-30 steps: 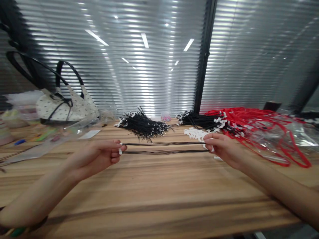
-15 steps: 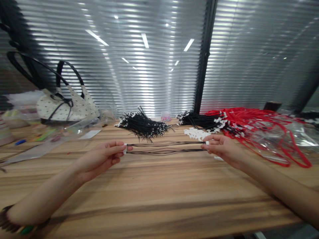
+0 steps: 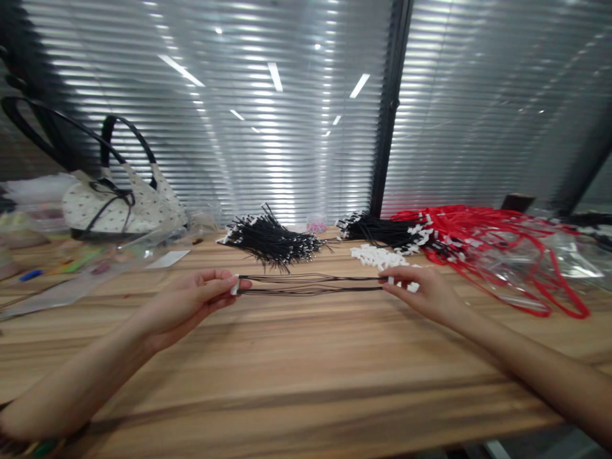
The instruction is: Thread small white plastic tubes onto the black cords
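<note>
Several thin black cords (image 3: 310, 285) stretch in two strands between my hands, above the wooden table (image 3: 287, 370). My left hand (image 3: 191, 303) pinches a white end piece (image 3: 234, 285) at their left end. At the right end, my right hand (image 3: 423, 290) has its fingers closed round another small white end piece (image 3: 391, 280). Just behind my right hand lies a heap of small white pieces (image 3: 377, 256). Behind the cords sits a bundle of black cords with white ends (image 3: 272, 239).
A second black bundle (image 3: 382, 231) lies beside a pile of red straps (image 3: 468, 223) and clear plastic bags (image 3: 521, 264) on the right. At the left are a spotted bag (image 3: 124, 207), a plastic sheet (image 3: 71, 284) and a blue object (image 3: 31, 275). Window blinds stand behind.
My right hand has shifted slightly left and its fingers have changed their hold on the white end piece. The view has moved a little, and the cords remain stretched between my hands.
</note>
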Available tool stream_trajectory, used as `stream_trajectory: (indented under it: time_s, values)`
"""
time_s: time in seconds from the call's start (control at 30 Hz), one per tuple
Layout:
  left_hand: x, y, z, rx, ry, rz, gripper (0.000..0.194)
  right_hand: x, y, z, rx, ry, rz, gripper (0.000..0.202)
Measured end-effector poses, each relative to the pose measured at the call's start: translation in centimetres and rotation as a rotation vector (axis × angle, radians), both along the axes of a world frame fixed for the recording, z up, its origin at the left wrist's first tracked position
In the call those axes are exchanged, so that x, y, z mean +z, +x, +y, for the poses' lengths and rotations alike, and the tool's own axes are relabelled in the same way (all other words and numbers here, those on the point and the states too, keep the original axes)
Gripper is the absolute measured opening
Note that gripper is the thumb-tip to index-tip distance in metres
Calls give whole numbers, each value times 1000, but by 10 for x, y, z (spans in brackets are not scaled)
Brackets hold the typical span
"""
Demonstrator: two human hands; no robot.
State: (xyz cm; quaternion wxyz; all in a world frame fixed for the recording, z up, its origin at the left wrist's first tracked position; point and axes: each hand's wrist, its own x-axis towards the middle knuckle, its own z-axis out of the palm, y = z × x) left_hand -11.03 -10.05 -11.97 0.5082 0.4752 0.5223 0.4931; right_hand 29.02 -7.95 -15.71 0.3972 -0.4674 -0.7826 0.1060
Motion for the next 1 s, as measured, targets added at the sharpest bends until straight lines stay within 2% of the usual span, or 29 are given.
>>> stream_trajectory:
  time_s: [0.17,0.3,0.5,0.6,0.73,0.9,1.0]
  values:
    - [1,4,-1,4,-42,-28,15,0,3,0,15,-21,1,23]
    - [-1,4,-1,-10,-9,-5,19,1,0,-1,12,-76,0,19]
    - [-5,1,2,-16,50,47,26,1,-3,-2,-4,-70,-1,18]
    - [-10,2,3,-23,50,83,29,4,-4,-3,14,-156,156,27]
    - [-24,10,1,-37,-7,132,30,13,-8,-5,72,-436,479,39]
    - [-36,19,-6,-74,-16,88,28,19,-11,-9,64,-693,759,26]
    - [-36,21,-8,-55,-81,24,23,24,-10,-5,78,-705,896,15]
